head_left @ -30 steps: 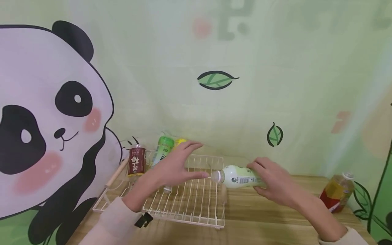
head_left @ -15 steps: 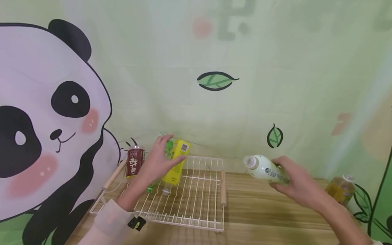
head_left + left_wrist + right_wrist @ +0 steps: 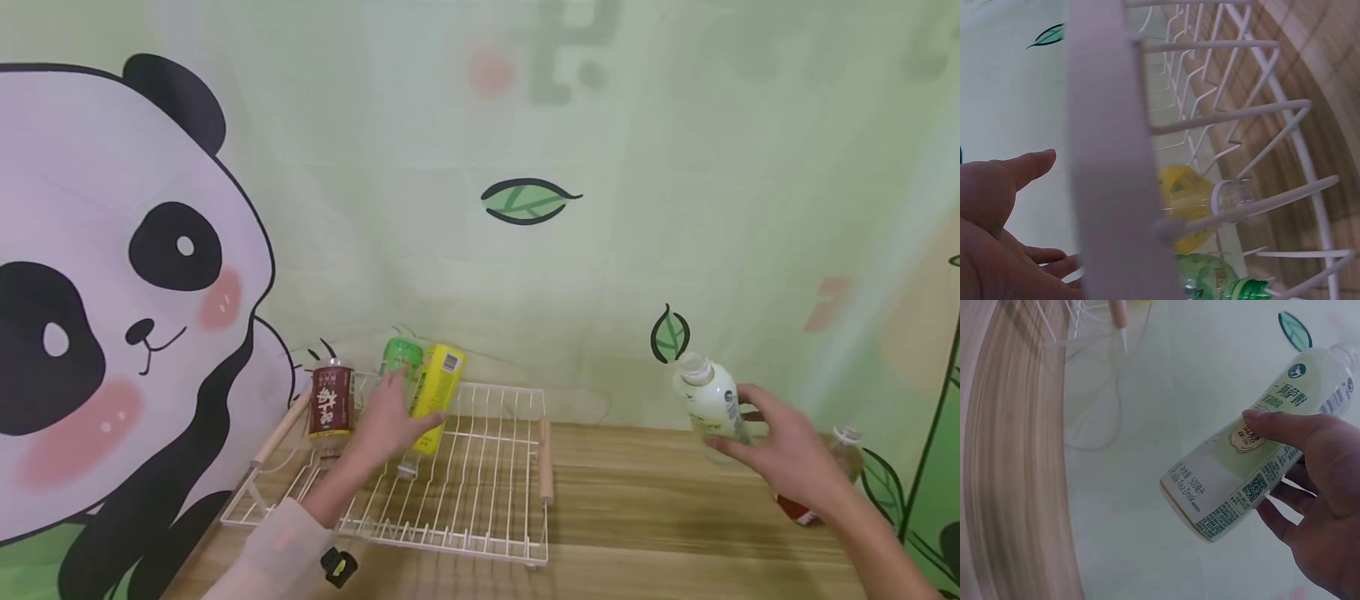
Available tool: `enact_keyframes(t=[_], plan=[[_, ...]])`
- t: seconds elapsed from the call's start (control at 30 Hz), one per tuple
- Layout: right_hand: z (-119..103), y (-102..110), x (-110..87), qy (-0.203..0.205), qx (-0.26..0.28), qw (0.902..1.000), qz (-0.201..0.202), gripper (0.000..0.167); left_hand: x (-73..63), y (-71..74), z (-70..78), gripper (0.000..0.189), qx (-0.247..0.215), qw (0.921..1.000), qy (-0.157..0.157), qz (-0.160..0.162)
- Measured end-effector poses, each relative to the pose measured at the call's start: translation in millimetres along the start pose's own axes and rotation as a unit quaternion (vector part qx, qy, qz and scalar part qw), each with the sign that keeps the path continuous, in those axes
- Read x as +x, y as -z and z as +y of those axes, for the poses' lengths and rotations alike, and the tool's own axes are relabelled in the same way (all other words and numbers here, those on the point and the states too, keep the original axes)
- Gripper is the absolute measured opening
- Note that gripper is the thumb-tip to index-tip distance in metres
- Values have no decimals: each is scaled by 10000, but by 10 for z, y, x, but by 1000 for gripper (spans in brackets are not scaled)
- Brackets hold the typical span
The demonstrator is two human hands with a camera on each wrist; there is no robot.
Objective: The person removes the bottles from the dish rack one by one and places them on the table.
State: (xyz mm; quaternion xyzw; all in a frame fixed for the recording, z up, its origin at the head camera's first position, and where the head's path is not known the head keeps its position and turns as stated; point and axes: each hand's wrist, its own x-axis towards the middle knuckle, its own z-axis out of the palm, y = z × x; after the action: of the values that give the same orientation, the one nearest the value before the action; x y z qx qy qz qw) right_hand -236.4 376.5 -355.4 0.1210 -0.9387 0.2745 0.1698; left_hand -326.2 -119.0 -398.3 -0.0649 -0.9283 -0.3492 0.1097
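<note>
My right hand (image 3: 791, 446) grips a white and pale green milk tea bottle (image 3: 708, 404), tilted above the right side of the table. In the right wrist view, the thumb lies across the label of the bottle (image 3: 1235, 462). My left hand (image 3: 386, 425) is over the left part of a white wire rack (image 3: 487, 546), its thumb spread from the fingers. Nearest to it are a green-capped bottle (image 3: 403, 350), partly hidden by the fingers, and a yellow bottle (image 3: 440, 375). Whether the fingertips touch either bottle I cannot tell. A dark red bottle (image 3: 332, 400) leans in the rack further left.
Partly behind my right arm stands an amber drink bottle (image 3: 847, 450) at the table's right. The rack has wooden handles (image 3: 546, 462) on its sides. A wooden table (image 3: 630, 517) meets a printed panda curtain (image 3: 585, 292) behind.
My right hand has carried the milk tea bottle rightward, away from the rack, turning it more upright. My left hand has drawn back left and lowered over the bottles in the rack.
</note>
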Motion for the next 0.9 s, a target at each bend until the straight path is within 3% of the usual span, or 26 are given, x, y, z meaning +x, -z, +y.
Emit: enact_keyframes(t=[0.13, 0.4, 0.67, 0.9], plan=[[214, -2, -30, -419, 109, 9991, -10, 75, -15, -76, -24, 104, -49, 9998, 198, -80], [703, -126, -125, -696, 319, 9959, 484, 72, -13, -167, -126, 101, -297, 9981, 462, -269], [1003, -213, -265, -1166, 569, 9897, 599, 79, -7, -272, -156, 78, -619, 9964, 352, -459], [1139, -296, -356, -1416, 163, 9878, 626, 79, 29, -337, -135, 70, -168, 9986, 426, -246]])
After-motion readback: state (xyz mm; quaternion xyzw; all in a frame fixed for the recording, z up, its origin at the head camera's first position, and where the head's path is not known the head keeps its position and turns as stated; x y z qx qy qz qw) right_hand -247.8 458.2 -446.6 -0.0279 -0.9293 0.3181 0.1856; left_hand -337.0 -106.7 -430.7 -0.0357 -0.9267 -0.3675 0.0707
